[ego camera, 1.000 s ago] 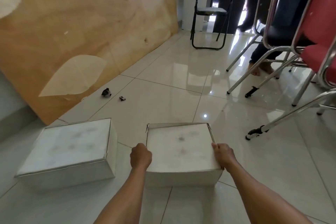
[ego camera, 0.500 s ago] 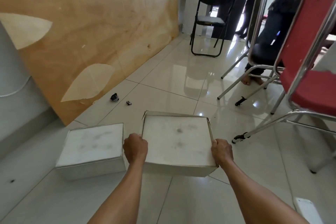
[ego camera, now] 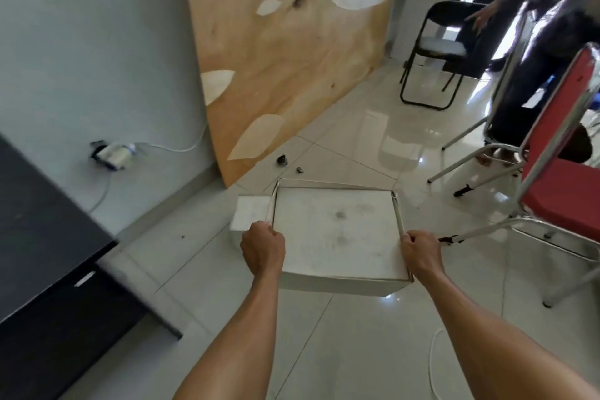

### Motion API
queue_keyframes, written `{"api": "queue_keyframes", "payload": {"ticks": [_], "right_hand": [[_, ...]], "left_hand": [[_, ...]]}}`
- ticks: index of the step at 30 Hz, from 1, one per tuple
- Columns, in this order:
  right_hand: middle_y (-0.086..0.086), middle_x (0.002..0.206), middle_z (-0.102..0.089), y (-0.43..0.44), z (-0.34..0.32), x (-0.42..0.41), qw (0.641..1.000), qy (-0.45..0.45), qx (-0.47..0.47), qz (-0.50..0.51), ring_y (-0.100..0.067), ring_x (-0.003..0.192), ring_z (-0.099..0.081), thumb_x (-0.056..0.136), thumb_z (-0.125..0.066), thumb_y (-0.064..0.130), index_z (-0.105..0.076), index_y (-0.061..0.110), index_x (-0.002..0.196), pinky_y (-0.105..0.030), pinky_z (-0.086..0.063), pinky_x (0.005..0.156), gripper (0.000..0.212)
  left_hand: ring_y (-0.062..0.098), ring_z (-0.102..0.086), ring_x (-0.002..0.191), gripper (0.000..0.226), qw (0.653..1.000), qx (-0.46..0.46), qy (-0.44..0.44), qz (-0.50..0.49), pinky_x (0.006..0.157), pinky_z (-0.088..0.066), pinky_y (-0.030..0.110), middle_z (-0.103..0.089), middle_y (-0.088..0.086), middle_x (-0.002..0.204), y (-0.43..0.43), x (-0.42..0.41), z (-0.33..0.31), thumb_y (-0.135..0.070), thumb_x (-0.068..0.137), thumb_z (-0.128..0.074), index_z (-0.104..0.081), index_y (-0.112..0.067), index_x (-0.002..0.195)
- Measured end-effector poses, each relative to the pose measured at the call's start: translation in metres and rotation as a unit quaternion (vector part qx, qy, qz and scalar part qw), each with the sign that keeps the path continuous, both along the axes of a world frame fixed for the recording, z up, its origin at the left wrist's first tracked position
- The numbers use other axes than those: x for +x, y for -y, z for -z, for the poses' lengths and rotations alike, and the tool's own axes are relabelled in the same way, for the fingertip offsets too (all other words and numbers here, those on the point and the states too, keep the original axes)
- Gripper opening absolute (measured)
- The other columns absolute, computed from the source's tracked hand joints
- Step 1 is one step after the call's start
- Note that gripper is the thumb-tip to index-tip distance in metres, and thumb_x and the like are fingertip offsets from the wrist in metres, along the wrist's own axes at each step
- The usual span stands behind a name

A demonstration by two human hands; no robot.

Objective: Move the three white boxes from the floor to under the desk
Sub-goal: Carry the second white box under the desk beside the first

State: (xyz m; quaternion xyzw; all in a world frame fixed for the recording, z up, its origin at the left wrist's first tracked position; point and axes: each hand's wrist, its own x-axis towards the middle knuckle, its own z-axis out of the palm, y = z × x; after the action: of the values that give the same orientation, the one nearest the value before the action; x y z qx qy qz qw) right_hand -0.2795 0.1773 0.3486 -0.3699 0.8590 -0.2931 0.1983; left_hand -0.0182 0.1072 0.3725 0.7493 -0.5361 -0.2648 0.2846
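Observation:
A flat white box [ego camera: 337,234] with grey smudges on its lid is held up above the floor. My left hand [ego camera: 262,247] grips its left edge and my right hand [ego camera: 421,253] grips its right edge. A second white box [ego camera: 250,211] rests on the floor tiles behind and left of it, mostly hidden by the held box. The black desk [ego camera: 42,237] fills the lower left corner, its dark front panel reaching down to the floor. No third box is in view.
A plywood sheet [ego camera: 285,49] leans on the grey wall. A red chair [ego camera: 558,191] with metal legs stands at the right, a black folding chair [ego camera: 435,52] further back. A person stands at the far right. A wall socket with a white cable [ego camera: 113,154] is at the left.
The box has come up off the floor in both hands. My view has risen and swung left, bringing the black desk and the wall socket into sight.

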Motion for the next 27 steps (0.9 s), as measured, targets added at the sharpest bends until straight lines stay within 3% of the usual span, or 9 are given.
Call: {"api": "queue_keyframes", "payload": {"ticks": [7, 11, 17, 22, 24, 25, 27], "right_hand": [[-0.007, 0.055, -0.047, -0.104, -0.015, 0.108, 0.998, 0.004, 0.019, -0.065, -0.023, 0.055, -0.044, 0.091, -0.044, 0.008, -0.043, 0.010, 0.050, -0.028, -0.031, 0.049, 0.040], [-0.007, 0.054, -0.045, -0.160, -0.006, 0.176, 0.995, -0.003, 0.040, -0.096, -0.024, 0.055, -0.042, 0.089, -0.045, 0.006, -0.041, 0.010, 0.049, -0.029, -0.030, 0.048, 0.041], [-0.008, 0.055, -0.041, -0.233, 0.019, 0.295, 0.981, -0.030, 0.086, -0.170, -0.025, 0.057, -0.040, 0.086, -0.045, 0.002, -0.041, 0.006, 0.051, -0.032, -0.030, 0.050, 0.036], [-0.005, 0.049, -0.043, -0.291, 0.047, 0.443, 0.961, -0.021, 0.119, -0.247, -0.024, 0.049, -0.044, 0.080, -0.051, 0.001, -0.043, 0.008, 0.047, -0.030, -0.045, 0.052, 0.035], [-0.007, 0.053, -0.052, -0.307, 0.062, 0.496, 0.956, 0.039, 0.143, -0.254, -0.022, 0.045, -0.055, 0.078, -0.057, -0.002, -0.060, 0.004, 0.062, -0.032, -0.056, 0.047, 0.017], [-0.012, 0.063, -0.058, -0.316, 0.072, 0.526, 0.949, 0.082, 0.159, -0.258, -0.024, 0.050, -0.060, 0.077, -0.061, -0.004, -0.065, 0.003, 0.084, -0.033, -0.057, 0.044, 0.010], [-0.023, 0.095, -0.061, -0.329, 0.098, 0.578, 0.933, 0.160, 0.203, -0.251, -0.035, 0.071, -0.066, 0.073, -0.067, -0.007, -0.050, 0.014, 0.130, -0.037, -0.056, 0.040, 0.063]], "left_hand": [[0.038, -0.067, 0.097, 0.030, 0.998, 0.013, 0.001, -0.061, 0.064, -0.041, 0.030, -0.071, 0.024, 0.102, -0.136, 0.114, -0.022, -0.015, 0.097, -0.048, -0.069, 0.006, 0.104], [0.038, -0.067, 0.095, 0.032, 0.995, 0.040, 0.006, -0.094, 0.068, -0.049, 0.034, -0.071, 0.022, 0.100, -0.205, 0.182, -0.001, -0.019, 0.098, -0.045, -0.068, 0.004, 0.102], [0.034, -0.067, 0.085, 0.035, 0.988, 0.059, 0.003, -0.144, 0.060, -0.043, 0.029, -0.071, 0.019, 0.092, -0.310, 0.307, 0.039, -0.022, 0.098, -0.045, -0.070, 0.003, 0.094], [0.035, -0.068, 0.083, 0.034, 0.976, 0.063, 0.000, -0.209, 0.067, -0.053, 0.034, -0.072, 0.020, 0.088, -0.409, 0.459, 0.069, -0.021, 0.097, -0.047, -0.070, 0.003, 0.090], [0.036, -0.068, 0.090, 0.031, 0.971, 0.063, 0.015, -0.231, 0.071, -0.051, 0.035, -0.072, 0.021, 0.093, -0.442, 0.512, 0.082, -0.020, 0.096, -0.048, -0.070, 0.002, 0.094], [0.037, -0.067, 0.093, 0.030, 0.967, 0.067, 0.018, -0.243, 0.073, -0.052, 0.036, -0.072, 0.021, 0.095, -0.461, 0.542, 0.089, -0.019, 0.096, -0.049, -0.070, 0.001, 0.096], [0.037, -0.067, 0.095, 0.029, 0.962, 0.071, 0.042, -0.262, 0.076, -0.053, 0.037, -0.072, 0.020, 0.096, -0.488, 0.597, 0.111, -0.019, 0.095, -0.049, -0.071, -0.001, 0.097]]}}
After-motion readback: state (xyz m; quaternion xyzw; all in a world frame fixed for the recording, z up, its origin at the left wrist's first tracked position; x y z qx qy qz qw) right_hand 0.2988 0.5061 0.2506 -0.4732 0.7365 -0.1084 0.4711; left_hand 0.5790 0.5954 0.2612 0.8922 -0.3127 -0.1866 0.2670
